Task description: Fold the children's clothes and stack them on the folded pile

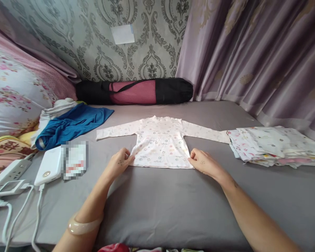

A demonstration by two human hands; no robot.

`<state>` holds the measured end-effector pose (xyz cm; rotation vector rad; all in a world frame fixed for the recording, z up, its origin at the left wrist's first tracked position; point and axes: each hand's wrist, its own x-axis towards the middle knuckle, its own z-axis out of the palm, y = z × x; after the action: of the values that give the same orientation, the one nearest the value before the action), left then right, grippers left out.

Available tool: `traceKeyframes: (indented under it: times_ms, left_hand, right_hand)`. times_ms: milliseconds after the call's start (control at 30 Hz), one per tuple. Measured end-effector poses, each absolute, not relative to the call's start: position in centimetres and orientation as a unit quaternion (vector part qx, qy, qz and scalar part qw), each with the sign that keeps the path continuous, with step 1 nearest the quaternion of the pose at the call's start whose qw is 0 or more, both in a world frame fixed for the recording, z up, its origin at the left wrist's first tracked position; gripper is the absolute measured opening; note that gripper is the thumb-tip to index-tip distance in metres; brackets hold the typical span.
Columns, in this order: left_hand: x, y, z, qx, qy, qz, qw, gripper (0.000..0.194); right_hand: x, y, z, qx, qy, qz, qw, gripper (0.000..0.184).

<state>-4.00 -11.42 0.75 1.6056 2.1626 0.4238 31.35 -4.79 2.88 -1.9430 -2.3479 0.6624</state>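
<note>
A small white long-sleeved shirt (161,143) with a pale print lies spread flat on the grey sheet, its collar away from me and both sleeves stretched out sideways. My left hand (120,161) pinches its lower left hem corner. At the opposite hem corner, my right hand (201,161) has its fingers closed on the cloth. The right sleeve's cuff reaches a stack of folded printed clothes (275,145). A pale bangle (84,226) circles my left forearm.
On the left are a blue garment (76,122), a white power bank (49,166) with a cable, a power strip (9,175) and a floral pillow (13,91). A black and pink rolled bag (133,91) lies along the wall. Purple curtains (252,52) hang at right.
</note>
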Motion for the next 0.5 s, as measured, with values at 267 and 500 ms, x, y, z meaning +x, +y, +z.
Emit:
traceKeyframes:
  times_ms: [267, 500]
  left_hand:
    - [0.1, -10.4, 2.7, 0.746, 0.652, 0.116, 0.074, 0.023]
    - [6.2, -5.1, -0.8, 0.789, 0.598, 0.130, 0.056, 0.033]
  right_hand:
    - [27.0, -5.6, 3.8, -0.465, -0.880, 0.091, 0.009, 0.031]
    - [22.5, -3.9, -0.7, -0.400, -0.906, 0.132, 0.029, 0.062]
